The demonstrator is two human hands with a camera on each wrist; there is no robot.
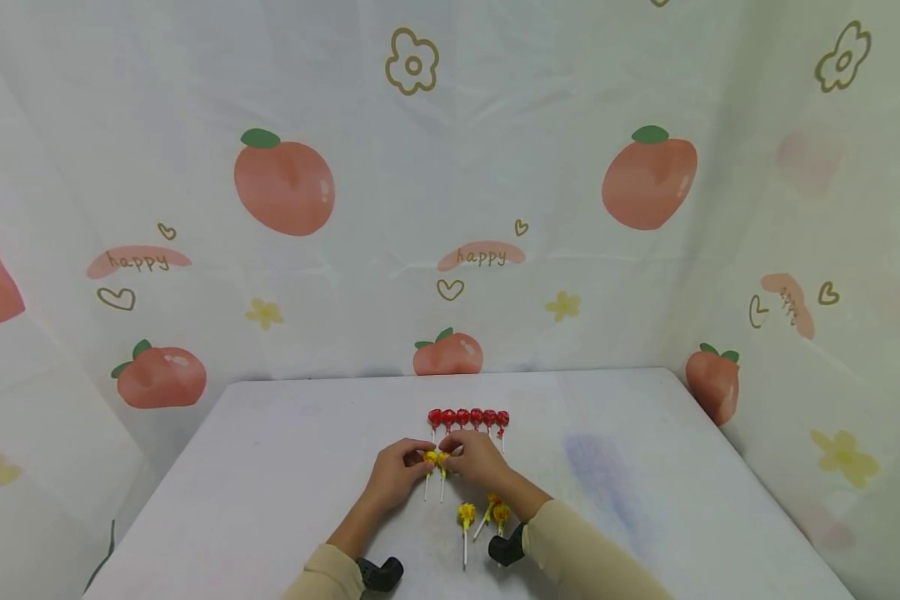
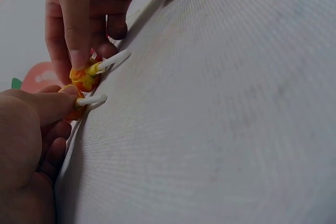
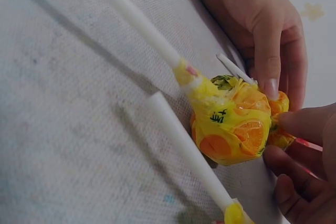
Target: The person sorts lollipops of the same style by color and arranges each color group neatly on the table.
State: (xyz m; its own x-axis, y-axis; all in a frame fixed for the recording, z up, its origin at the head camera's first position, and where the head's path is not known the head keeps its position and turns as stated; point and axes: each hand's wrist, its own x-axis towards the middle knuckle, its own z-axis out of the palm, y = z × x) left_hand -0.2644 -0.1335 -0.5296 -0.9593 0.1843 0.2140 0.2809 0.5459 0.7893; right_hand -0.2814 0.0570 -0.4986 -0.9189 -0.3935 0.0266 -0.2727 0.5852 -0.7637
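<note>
Two yellow-wrapped lollipops stand side by side below the red row, sticks toward the front. My left hand [image 1: 392, 477] pinches the left yellow lollipop [image 1: 430, 457] by its head, thumb and fingertips on the wrapper. On the other one, the right yellow lollipop [image 1: 443, 460], my right hand [image 1: 482, 461] has its thumb and fingers at the head. In the left wrist view both white sticks point away from the hands. Close to the right wrist camera, a loose yellow lollipop [image 3: 231, 129] with orange-slice print partly covers the pinched ones.
Several red lollipops [image 1: 462, 416] form a row just behind the hands. Nearer the front lie a yellow lollipop [image 1: 466, 515] and two more crossing each other, one a yellow lollipop [image 1: 502, 513] beside the right forearm. All are on the white table [image 1: 292, 467], backed by a printed curtain [image 1: 360, 300].
</note>
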